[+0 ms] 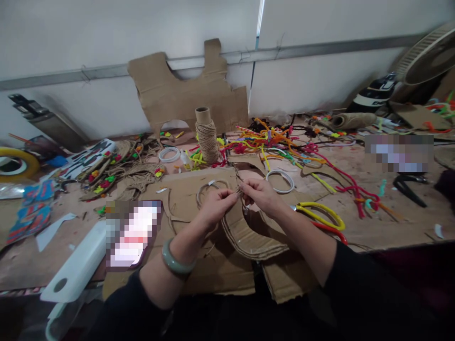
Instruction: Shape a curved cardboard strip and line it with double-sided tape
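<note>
My left hand (217, 206), with a green bangle (176, 260) on its wrist, pinches a thin jute cord near a small twine-wrapped ring (209, 188). My right hand (259, 194) meets it fingertip to fingertip and pinches the same cord (237, 180). Both hands hover over a curved, layered cardboard piece (249, 237) lying on flat cardboard sheets (185, 199). A spool of jute twine (207, 137) stands upright behind them.
Yellow-and-red scissors (322, 218) lie right of my right hand. A white ring (280, 181), a heap of coloured pipe cleaners (273, 139), a cut cardboard panel (185, 90) against the wall, a yellow tape roll (16, 163), black pliers (408, 187) and a fan (430, 54) surround the work.
</note>
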`<action>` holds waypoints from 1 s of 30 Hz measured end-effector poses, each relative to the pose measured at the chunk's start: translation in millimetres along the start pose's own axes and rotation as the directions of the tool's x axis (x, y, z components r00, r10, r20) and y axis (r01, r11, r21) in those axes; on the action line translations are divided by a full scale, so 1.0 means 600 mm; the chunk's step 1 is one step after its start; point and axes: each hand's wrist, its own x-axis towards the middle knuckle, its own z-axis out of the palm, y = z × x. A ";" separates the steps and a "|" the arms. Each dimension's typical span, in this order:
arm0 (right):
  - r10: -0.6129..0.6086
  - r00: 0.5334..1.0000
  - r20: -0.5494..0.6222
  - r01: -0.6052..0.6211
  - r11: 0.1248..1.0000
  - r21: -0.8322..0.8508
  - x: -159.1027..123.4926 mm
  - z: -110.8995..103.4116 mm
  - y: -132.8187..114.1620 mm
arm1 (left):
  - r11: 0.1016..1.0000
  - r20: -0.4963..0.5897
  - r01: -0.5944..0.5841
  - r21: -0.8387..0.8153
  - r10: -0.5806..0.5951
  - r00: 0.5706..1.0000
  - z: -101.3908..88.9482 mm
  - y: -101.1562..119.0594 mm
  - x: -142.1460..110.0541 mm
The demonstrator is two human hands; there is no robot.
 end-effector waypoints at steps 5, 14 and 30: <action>0.037 0.999 -0.019 -0.037 0.999 0.024 0.002 -0.004 0.009 | 0.998 -0.001 0.058 -0.030 -0.058 0.998 0.004 -0.001 0.001; -0.047 0.998 -0.047 0.039 0.985 -0.167 0.013 -0.010 0.033 | 0.995 0.008 0.097 -0.021 -0.097 0.995 0.008 -0.008 0.007; -0.111 0.993 -0.040 -0.011 0.251 -0.968 -0.165 -0.185 0.058 | 0.986 -0.092 0.103 -0.134 -0.116 0.989 -0.003 -0.001 0.006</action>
